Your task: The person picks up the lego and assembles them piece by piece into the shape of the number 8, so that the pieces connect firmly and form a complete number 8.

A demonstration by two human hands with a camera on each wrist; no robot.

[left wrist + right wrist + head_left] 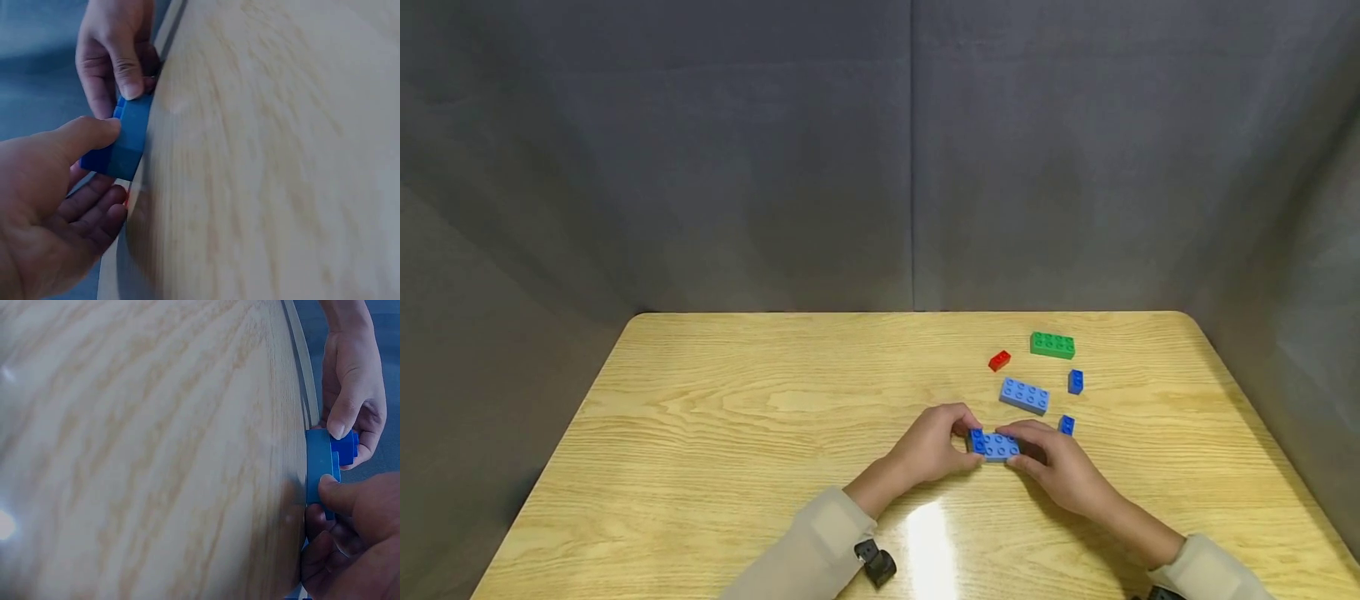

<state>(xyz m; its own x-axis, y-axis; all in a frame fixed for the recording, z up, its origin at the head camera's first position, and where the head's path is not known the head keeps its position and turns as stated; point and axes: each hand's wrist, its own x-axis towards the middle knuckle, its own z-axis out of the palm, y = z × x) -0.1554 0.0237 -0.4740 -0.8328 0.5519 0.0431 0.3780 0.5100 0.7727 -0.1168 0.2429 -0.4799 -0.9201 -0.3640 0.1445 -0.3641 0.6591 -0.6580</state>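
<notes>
A light blue toy building brick [1002,447] with several studs lies at the table's right front, between both hands. On its left end sits a small dark blue brick [977,441], which also shows beyond the light blue one in the right wrist view. My left hand [931,446] pinches the dark blue brick, thumb at the near side and fingers at the far side. Across from it, my right hand [1060,467] pinches the right end of the light blue brick between thumb and fingers. Behind the right fingers stands another small dark blue brick [1067,424], partly hidden.
Past the hands lie a second light blue brick [1024,396], a small red brick [999,361], a green brick [1052,345] and one more dark blue brick [1076,382]. Grey curtains [775,183] surround the wooden table [737,400] at the back and sides.
</notes>
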